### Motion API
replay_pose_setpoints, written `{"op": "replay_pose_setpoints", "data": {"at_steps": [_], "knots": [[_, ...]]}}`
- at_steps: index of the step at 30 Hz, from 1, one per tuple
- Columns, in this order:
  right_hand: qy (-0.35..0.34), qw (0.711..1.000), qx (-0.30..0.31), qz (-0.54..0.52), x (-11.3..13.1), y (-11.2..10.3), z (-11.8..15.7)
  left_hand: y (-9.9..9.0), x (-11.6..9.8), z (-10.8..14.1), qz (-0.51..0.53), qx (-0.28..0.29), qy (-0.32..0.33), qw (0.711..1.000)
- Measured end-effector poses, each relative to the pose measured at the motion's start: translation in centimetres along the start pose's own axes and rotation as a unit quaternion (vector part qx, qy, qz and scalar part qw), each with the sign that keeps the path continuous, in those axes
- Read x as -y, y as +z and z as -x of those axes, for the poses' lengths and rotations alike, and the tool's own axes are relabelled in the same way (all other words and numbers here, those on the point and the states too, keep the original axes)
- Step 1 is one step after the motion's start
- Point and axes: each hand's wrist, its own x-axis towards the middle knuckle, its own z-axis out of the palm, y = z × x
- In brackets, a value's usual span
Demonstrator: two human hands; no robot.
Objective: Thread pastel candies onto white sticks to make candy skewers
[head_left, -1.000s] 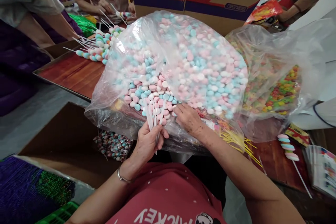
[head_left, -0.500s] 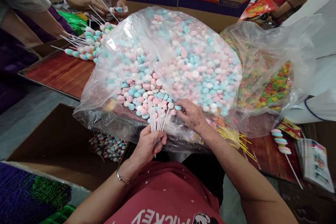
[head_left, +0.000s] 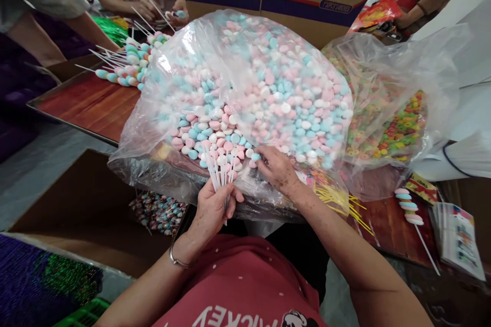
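A large clear plastic bag [head_left: 284, 87] full of pink, blue and white candies lies on the table, with loose candies [head_left: 215, 133] showing at its opening. Below that opening, my left hand [head_left: 217, 199] is closed around a fanned bundle of white sticks [head_left: 220, 168], whose tips point up over the candies. My right hand [head_left: 279, 169], to the right of the sticks, pinches a blue candy [head_left: 255, 156] between thumb and fingertips at the edge of the pile. A pink candy [head_left: 252, 163] sits just under it.
Candy skewers [head_left: 132, 64] are piled at the back left, near a person's hands [head_left: 148, 9]. An open cardboard box [head_left: 88, 214] stands at lower left. On the right are a bag of colourful rings [head_left: 399, 127], one skewer [head_left: 408, 207] and stacked packets [head_left: 460, 240].
My left hand has shifted slightly left with the sticks, away from my right hand. The blue candy in my right fingers has moved a little to the left.
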Motion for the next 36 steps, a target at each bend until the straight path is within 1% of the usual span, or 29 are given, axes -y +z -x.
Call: {"op": "replay_pose_setpoints", "data": {"at_steps": [2, 3, 6, 8, 12, 16, 18, 21, 25, 29, 32, 36], "knots": [[0.011, 1.0, -0.014, 0.008, 0.2, 0.0, -0.1, 0.2, 0.0, 0.0, -0.004, -0.004, 0.003, 1.0], [0.005, 1.0, -0.006, 0.014, 0.2, 0.0, -0.2, 0.2, 0.0, 0.1, -0.006, -0.005, 0.002, 1.0], [-0.022, 0.998, 0.043, 0.04, 0.4, 0.3, -0.1, 0.2, 0.0, 0.1, -0.014, -0.008, -0.004, 1.0], [-0.025, 0.997, 0.056, 0.045, 0.4, 0.6, 0.0, 0.0, 0.1, 0.1, -0.018, -0.005, -0.007, 1.0], [-0.005, 0.999, 0.039, -0.003, 0.2, 0.7, 0.0, -0.3, 0.2, 0.0, -0.006, 0.001, -0.006, 1.0], [0.051, 0.997, 0.019, -0.054, 0.0, 0.2, -0.2, -0.5, 0.3, -0.1, -0.003, 0.004, -0.005, 1.0], [0.054, 0.997, 0.011, -0.061, 0.0, 0.0, -0.3, -0.6, 0.3, -0.1, -0.009, 0.007, -0.006, 1.0], [0.012, 0.999, 0.008, -0.05, -0.2, 0.2, -0.2, -0.7, 0.4, -0.1, -0.016, 0.008, -0.006, 1.0], [-0.041, 0.999, 0.015, -0.006, -0.3, 0.9, 0.0, -0.6, 0.5, -0.1, -0.014, 0.009, -0.003, 1.0], [-0.069, 0.996, 0.021, 0.061, -0.1, 1.0, 0.1, -0.6, 0.5, -0.1, -0.017, 0.01, -0.002, 1.0], [-0.092, 0.988, 0.026, 0.123, 0.3, 0.9, 0.3, -0.8, 0.5, -0.2, -0.023, 0.007, -0.003, 1.0], [-0.107, 0.976, 0.033, 0.189, 0.9, 0.8, 0.8, -1.0, 0.7, -0.2, -0.025, 0.004, -0.005, 1.0]]}}
